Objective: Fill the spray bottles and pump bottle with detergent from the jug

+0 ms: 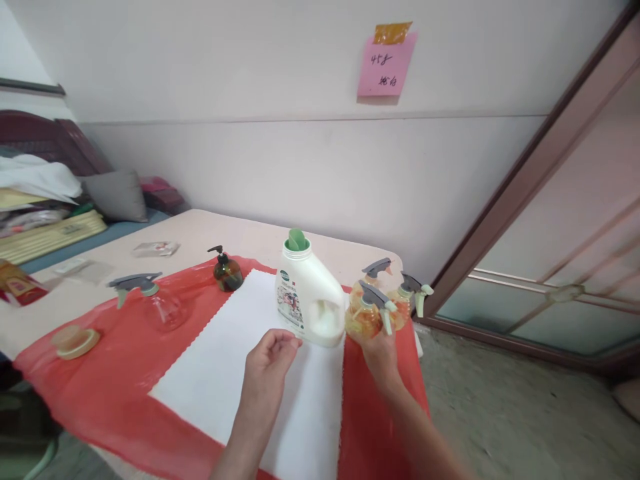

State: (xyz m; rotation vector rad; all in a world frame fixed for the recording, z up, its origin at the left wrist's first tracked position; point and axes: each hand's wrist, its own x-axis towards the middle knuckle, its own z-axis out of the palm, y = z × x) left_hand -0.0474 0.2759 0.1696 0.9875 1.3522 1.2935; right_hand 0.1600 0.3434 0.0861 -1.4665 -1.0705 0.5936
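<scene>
Pale wall (300,167) backs a surface (225,233) partly covered by red sheeting (125,387); a bed (123,235) occupies the far left. A cream disc-shaped item (77,343) lies on the sheeting, with a transparent spray bottle (165,307) near it, showing no coloured fluid. Next is a brown pump bottle (229,275), upright beside the white sheet (210,373).

A white jug (305,283) stands upright on the sheet, its green neck insert (297,241) exposed. Left hand (267,363): thumb and fingertips pressed together, nothing visibly held, just beside the jug's base; contact cannot be confirmed.

Right hand (381,357): apparently gripping the lower part of the front spray bottle (364,323), fingers partly hidden. Two further spray bottles (401,310) stand close behind it.

Status, as judged: three spray bottles are grouped at right; the transparent one is not yet among them.
</scene>
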